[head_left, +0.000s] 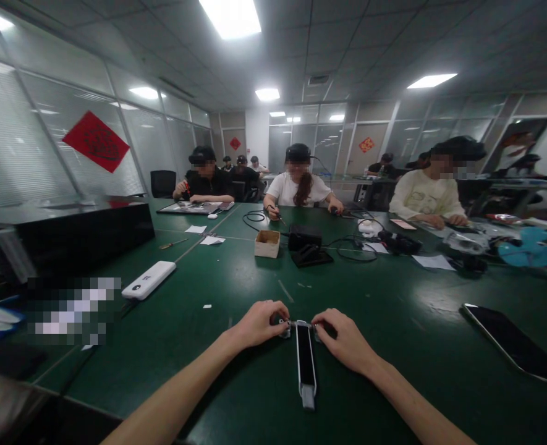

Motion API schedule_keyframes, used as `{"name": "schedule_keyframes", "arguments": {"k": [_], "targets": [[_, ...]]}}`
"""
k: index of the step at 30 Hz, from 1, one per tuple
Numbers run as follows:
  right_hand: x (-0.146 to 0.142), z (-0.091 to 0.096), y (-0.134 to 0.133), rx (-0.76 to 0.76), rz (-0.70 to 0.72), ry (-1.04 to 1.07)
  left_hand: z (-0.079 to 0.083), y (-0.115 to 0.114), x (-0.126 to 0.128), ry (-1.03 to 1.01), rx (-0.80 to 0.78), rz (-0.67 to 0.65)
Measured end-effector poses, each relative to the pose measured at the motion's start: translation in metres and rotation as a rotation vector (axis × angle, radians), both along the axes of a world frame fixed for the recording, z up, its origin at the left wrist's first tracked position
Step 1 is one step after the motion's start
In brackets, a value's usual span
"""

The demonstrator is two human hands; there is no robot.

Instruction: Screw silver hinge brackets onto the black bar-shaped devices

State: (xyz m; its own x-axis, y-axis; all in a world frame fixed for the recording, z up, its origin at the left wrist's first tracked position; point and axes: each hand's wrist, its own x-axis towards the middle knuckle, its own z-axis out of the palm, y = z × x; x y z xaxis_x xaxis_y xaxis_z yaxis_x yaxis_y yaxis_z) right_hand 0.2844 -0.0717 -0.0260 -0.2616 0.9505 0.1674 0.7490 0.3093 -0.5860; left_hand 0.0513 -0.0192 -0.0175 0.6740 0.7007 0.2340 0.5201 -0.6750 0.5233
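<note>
A long, narrow device [306,358] with a black face and a pale silver frame lies on the green table, pointing away from me. Its near end carries a grey block. My left hand [262,322] is at the left of its far end, thumb and fingers pinched on a small grey metallic part. On the opposite side, my right hand [345,337] pinches at a similar small part, mostly covered by the fingers. A thin bar seems to join the parts to the device; the exact joint is too small to make out.
A large phone [517,343] lies at right, a white power bank [149,280] at left. Farther off are a small open box [267,245], a black stand [306,244] with cables, papers and a blue fan blade [530,247]. Several people sit across the table.
</note>
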Motion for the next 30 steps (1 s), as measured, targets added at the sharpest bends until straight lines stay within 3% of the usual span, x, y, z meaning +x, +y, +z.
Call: {"name": "schedule_keyframes", "arguments": {"k": [30], "targets": [[-0.0018, 0.0037, -0.0009, 0.083, -0.015, -0.024, 0.0010, 0.0008, 0.0041, -0.078, -0.160, 0.020]]}}
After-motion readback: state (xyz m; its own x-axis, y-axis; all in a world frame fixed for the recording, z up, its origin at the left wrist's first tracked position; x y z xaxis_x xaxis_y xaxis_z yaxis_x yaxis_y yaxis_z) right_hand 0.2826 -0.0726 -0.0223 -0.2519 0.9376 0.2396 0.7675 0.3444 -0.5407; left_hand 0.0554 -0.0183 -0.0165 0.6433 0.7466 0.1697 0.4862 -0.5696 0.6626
